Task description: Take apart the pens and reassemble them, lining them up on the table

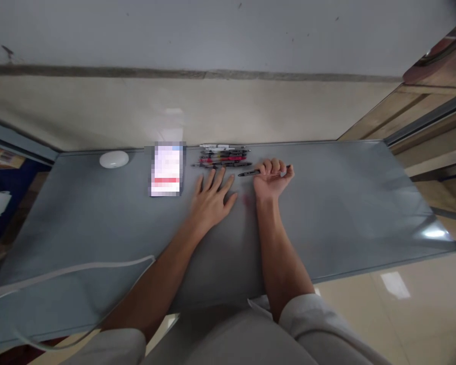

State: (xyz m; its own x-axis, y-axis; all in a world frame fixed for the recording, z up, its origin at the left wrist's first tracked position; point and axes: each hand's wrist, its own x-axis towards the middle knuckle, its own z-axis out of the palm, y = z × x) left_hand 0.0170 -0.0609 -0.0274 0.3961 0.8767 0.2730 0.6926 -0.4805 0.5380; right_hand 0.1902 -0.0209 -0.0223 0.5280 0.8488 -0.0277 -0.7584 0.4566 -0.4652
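Observation:
Several pens (223,156), white, black, grey and red, lie side by side near the back edge of the grey table. Just in front of them, my left hand (213,197) rests palm down with its fingers spread, holding nothing. My right hand (272,177) is turned palm up to the right of the row, its fingers curled around a dark pen (248,173). The tip of that pen points left, toward the other pens, and its other end shows by my thumb. My fingers hide its middle.
A phone (166,170) with a lit, blurred screen lies left of the pens. Farther left sits a white rounded object (114,159). A white cable (79,266) crosses the table's left front. Behind the table stands a pale wall (220,111).

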